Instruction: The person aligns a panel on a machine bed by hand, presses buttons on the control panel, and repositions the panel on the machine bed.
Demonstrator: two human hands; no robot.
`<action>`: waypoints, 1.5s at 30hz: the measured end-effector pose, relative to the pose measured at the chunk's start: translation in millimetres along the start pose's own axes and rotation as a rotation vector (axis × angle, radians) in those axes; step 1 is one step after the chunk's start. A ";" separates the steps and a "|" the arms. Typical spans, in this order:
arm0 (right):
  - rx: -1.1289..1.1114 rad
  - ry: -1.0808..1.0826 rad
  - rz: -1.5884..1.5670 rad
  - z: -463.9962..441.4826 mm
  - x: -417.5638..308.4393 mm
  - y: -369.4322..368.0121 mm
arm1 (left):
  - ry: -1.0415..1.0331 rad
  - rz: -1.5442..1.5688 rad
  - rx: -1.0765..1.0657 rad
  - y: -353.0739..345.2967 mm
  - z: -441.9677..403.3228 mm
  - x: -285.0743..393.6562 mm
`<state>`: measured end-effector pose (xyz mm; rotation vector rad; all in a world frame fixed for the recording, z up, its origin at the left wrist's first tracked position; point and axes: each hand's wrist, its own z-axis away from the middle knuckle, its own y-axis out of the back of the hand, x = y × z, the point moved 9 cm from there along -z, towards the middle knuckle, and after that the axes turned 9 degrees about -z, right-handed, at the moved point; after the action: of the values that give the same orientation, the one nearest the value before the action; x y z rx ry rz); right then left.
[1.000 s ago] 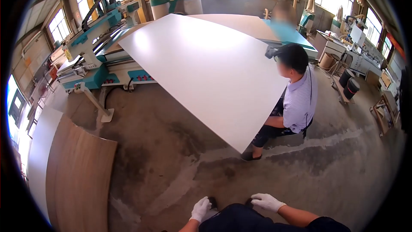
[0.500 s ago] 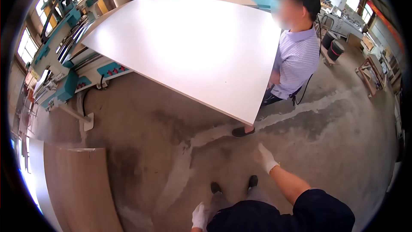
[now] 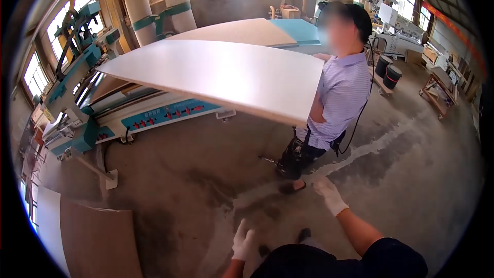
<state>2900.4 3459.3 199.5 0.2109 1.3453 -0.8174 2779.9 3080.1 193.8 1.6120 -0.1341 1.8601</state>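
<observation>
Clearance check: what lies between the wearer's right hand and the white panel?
Head view: a co-worker's legs and some floor show between the right hand and white panel; depth is unclear.

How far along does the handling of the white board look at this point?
Seemingly done: the white board is raised off the floor. In hand: the co-worker supports its right end. Probably left: setting it down and letting go. The wearer's left hand and right hand are empty, apart from it. Whether its far side rests on anything is hidden.
</observation>
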 end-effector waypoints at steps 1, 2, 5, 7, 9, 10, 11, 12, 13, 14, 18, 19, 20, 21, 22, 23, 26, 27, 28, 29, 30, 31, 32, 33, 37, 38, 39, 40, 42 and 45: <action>-0.007 0.003 -0.027 -3.3 -7.1 0.2 | -0.079 -0.037 -0.011 -2.8 -11.0 35.8; -0.013 0.005 -0.054 -5.5 -15.9 0.7 | -0.201 -0.021 -0.022 -8.9 -26.5 60.9; -0.033 0.048 -0.026 -6.3 -35.9 2.4 | -0.416 0.013 -0.035 -23.7 -58.0 114.8; -0.051 0.021 -0.088 -16.5 -31.4 19.0 | -0.381 0.040 -0.009 -36.2 -69.2 146.4; -0.085 -0.008 -0.108 -26.2 -22.0 46.1 | -0.388 0.002 0.007 -64.8 -84.8 151.4; -0.099 -0.021 -0.119 -30.4 -16.3 64.1 | -0.393 -0.017 0.012 -84.1 -91.3 152.1; -0.100 -0.045 -0.126 -35.1 -13.2 84.8 | -0.409 -0.058 0.029 -105.8 -96.8 157.5; -0.102 -0.076 -0.130 -36.8 -8.4 103.3 | -0.418 -0.096 0.048 -125.4 -97.4 159.5; -0.090 -0.108 -0.133 -40.8 -4.3 124.9 | -0.426 -0.135 0.066 -148.3 -99.5 160.1; -0.091 -0.125 -0.117 -39.6 -4.6 140.9 | -0.374 -0.097 0.027 -169.8 -100.6 154.7; -0.058 -0.177 -0.042 -22.8 -44.1 186.5 | -0.205 -0.050 -0.118 -245.8 -99.6 169.8; -0.040 -0.185 -0.021 -22.4 -52.7 200.4 | -0.200 -0.085 -0.149 -265.6 -101.2 174.0; -0.021 -0.197 -0.041 -25.1 -56.7 216.2 | -0.195 -0.119 -0.179 -284.1 -102.5 176.1; 0.000 -0.207 -0.061 -29.0 -61.8 232.0 | -0.147 -0.140 -0.221 -301.0 -105.7 178.0; 0.024 -0.214 -0.084 -33.6 -65.7 247.4 | -0.142 -0.154 -0.237 -315.2 -109.4 180.9; 0.029 -0.213 -0.094 -38.9 -67.8 260.7 | -0.139 -0.168 -0.252 -329.0 -114.0 182.3; 0.047 -0.207 -0.118 -60.3 -72.6 288.5 | -0.131 -0.184 -0.312 -355.5 -137.3 197.4; 0.047 -0.210 -0.119 -68.2 -75.1 293.3 | -0.137 -0.190 -0.321 -362.2 -146.5 204.5; 0.050 -0.219 -0.118 -73.0 -78.2 297.5 | -0.136 -0.194 -0.333 -369.8 -154.5 209.1; 0.047 -0.222 -0.102 -78.2 -82.8 300.5 | -0.133 -0.187 -0.338 -378.4 -165.6 207.8; 0.046 -0.223 -0.086 -84.1 -93.0 299.4 | -0.121 -0.200 -0.333 -385.6 -176.1 209.0; 0.044 -0.225 -0.068 -90.4 -100.1 300.8 | -0.108 -0.211 -0.328 -392.1 -186.0 210.3; 0.031 -0.213 -0.036 -102.5 -98.9 307.8 | -0.103 -0.221 -0.318 -398.0 -200.4 214.9; 0.019 -0.199 -0.003 -115.1 -98.2 313.7 | -0.089 -0.243 -0.314 -404.0 -214.7 221.8; -0.003 -0.154 0.058 -144.4 -120.7 329.3 | -0.499 -0.538 -0.304 -429.2 -246.9 260.5; 0.011 -0.150 0.068 -155.5 -132.1 332.0 | -0.733 -0.662 -0.281 -440.3 -253.0 263.2; 0.026 -0.155 0.074 -160.4 -140.6 334.6 | -0.826 -0.682 -0.263 -449.3 -264.2 276.4; 0.039 -0.166 0.076 -165.1 -144.8 337.6 | -0.591 -0.531 -0.280 -448.3 -283.8 269.6; 0.043 -0.172 0.023 -181.3 -146.8 346.7 | -0.121 -0.231 -0.290 -446.9 -310.2 262.9; 0.037 -0.224 0.051 -202.1 -160.3 354.4 | -0.085 -0.239 -0.265 -457.3 -332.9 262.4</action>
<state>2966.1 3892.5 185.3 0.1759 1.1110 -0.7993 2738.9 3702.1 201.6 1.4556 -0.2059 1.5242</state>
